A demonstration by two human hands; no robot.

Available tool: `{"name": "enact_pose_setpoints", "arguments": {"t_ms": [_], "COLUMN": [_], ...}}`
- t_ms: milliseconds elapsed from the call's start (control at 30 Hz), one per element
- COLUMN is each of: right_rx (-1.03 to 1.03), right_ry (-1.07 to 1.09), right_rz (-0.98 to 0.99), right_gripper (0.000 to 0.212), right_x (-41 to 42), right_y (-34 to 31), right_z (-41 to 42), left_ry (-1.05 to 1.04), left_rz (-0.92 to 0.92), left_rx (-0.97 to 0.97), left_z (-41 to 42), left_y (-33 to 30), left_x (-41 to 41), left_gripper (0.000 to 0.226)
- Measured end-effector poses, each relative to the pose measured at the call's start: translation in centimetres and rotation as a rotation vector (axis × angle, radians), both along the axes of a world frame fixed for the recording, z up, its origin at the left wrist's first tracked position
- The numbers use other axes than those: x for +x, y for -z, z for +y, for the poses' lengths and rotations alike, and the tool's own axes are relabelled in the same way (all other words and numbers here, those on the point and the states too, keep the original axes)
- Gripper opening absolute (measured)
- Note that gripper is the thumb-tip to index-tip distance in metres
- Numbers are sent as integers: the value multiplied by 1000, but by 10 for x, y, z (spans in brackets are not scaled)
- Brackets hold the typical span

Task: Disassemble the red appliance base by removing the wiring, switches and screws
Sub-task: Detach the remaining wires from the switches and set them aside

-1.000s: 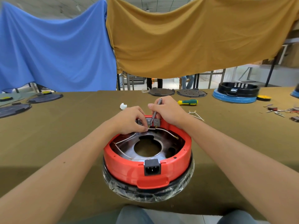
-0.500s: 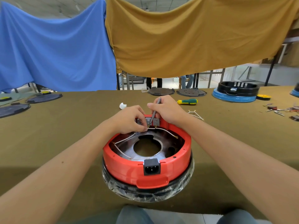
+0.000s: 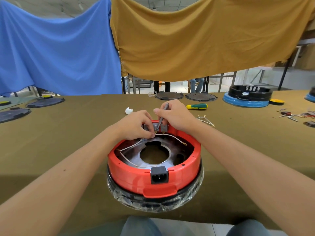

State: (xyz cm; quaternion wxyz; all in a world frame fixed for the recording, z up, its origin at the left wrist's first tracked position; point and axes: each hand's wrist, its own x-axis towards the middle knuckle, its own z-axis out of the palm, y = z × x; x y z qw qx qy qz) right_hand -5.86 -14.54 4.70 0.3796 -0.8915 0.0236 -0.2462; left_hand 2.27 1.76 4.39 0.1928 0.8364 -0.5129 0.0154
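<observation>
The round red plastic appliance base (image 3: 154,174) lies open, white wires (image 3: 131,147) looping inside. At its far rim, the left hand (image 3: 134,126) pinches a wire terminal while the right hand (image 3: 175,116) grips a slim grey metal tool (image 3: 162,116).

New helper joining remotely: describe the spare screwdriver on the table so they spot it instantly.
Start at the red appliance base in the middle of the olive table. Look beyond the right hand: the screwdriver lies flat there, the only tool with a green-and-yellow handle.
</observation>
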Motion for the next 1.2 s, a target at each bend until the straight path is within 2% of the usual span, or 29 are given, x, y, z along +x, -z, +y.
{"name": "enact_pose_setpoints", "arguments": {"t_ms": [233,600,967,1200], "right_rx": [56,-64,65,-35], "right_ry": [24,6,44,39], "right_rz": [25,-31,29,-49], "right_gripper": [33,29,31,33], "right_x": [2,-9,0,-8], "right_y": [0,-3,-2,-3], "right_z": [0,6,1,7], "left_ry": [1,-20,-3,1], "left_rz": [1,1,17,12], "left_rx": [7,11,4,-11], "left_z": [0,0,0,0], "left_y": [-1,0,0,1], "left_x": [0,-1,2,2], "left_gripper": [16,14,16,18]}}
